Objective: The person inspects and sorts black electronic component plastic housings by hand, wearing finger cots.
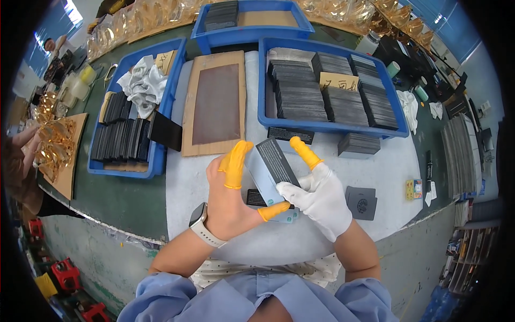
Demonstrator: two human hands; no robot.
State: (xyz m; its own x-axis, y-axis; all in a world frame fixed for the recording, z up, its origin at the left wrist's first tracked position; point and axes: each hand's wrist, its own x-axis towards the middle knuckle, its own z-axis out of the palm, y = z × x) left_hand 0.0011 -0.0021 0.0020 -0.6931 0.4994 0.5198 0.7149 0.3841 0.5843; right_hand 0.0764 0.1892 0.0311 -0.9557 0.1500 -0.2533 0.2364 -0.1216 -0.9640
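Observation:
In front of me is a flat printed card (274, 161), part black with fine lettering and part pale blue with a small green round mark. My left hand (229, 198), bare apart from yellow finger cots, spans it with the fingertips at its upper left and the thumb at its lower end. White-gloved, my right hand (319, 198) presses its thumb on the card's lower right, while the index finger, in a yellow cot, stretches past it. Beneath my hands lie similar cards (257, 197), partly covered. Another black card (291, 135) lies beyond.
A blue tray (332, 127) of stacked dark plates stands behind right; another blue tray (96, 167) with plates and white cloths stands left. Between them lies a brown panel (216, 104) on cardboard. A dark stack (359, 145) and a grey square piece (361, 203) sit right.

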